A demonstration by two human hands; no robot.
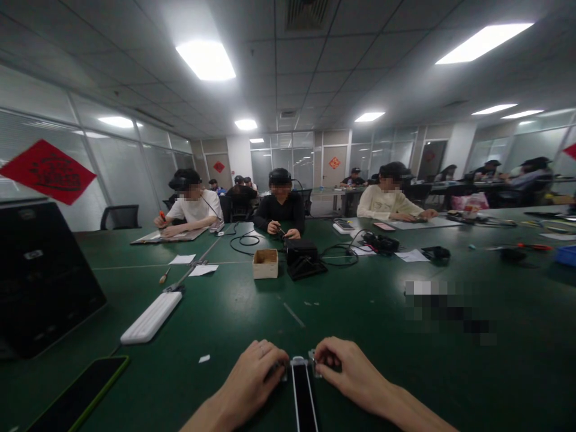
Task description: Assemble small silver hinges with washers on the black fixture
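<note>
Left hand (252,375) and right hand (346,369) are curled, fingertips pinched on either side of the far end of a narrow black silver-edged bar (305,399), apparently steadied flat on the green tabletop (405,360).

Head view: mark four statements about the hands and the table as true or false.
1. Both the left hand and the right hand grip the far end of the black device. True.
2. The white power strip lies to the right of the hands. False: it lies to their left.
3. A cardboard box stands on the green table beyond the hands. True.
4. The left hand holds the green-edged phone. False: the phone lies on the table at lower left, apart from that hand.
</note>
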